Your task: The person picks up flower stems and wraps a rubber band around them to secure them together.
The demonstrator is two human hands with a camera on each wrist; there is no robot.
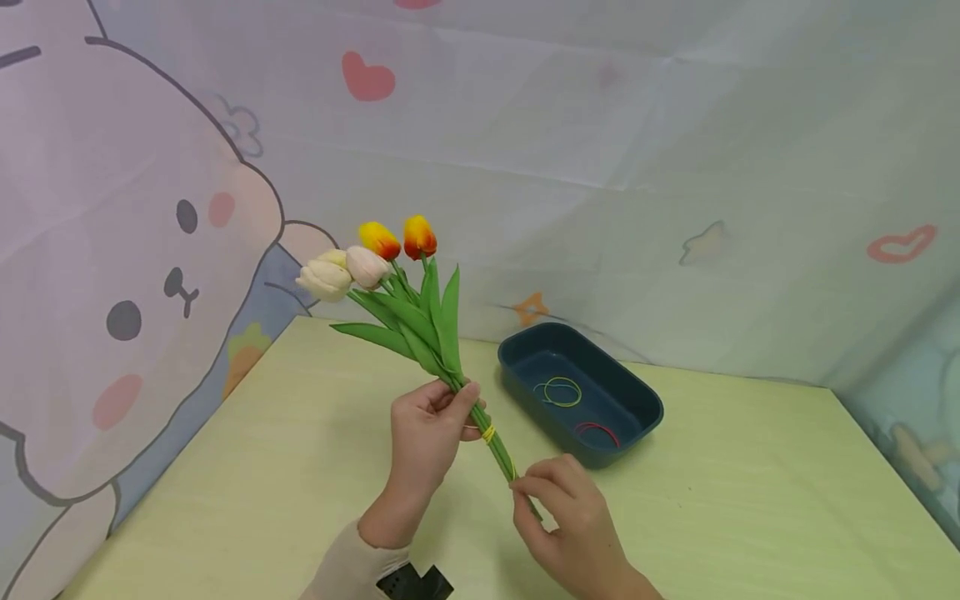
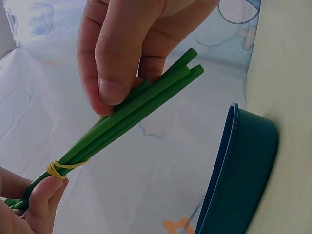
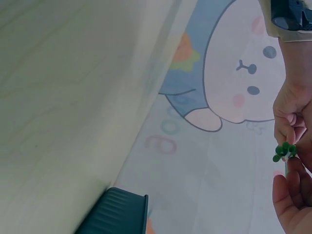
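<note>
My left hand grips a bunch of artificial tulips by the green stems, just below the leaves. Their blooms, white, pale pink and yellow-orange, point up and to the left in the head view. A yellow rubber band is wrapped round the stems below the left fingers, and a loop of it runs down along them. Near the cut ends, my right hand pinches this loop between thumb and forefinger. In the left wrist view the right fingertips partly hide that spot. Stem ends show between the hands in the right wrist view.
A dark blue tray stands on the table behind the right hand. Inside it lie a yellow-green band and a red band. The pale yellow-green table meets a printed cloth backdrop at its far edge.
</note>
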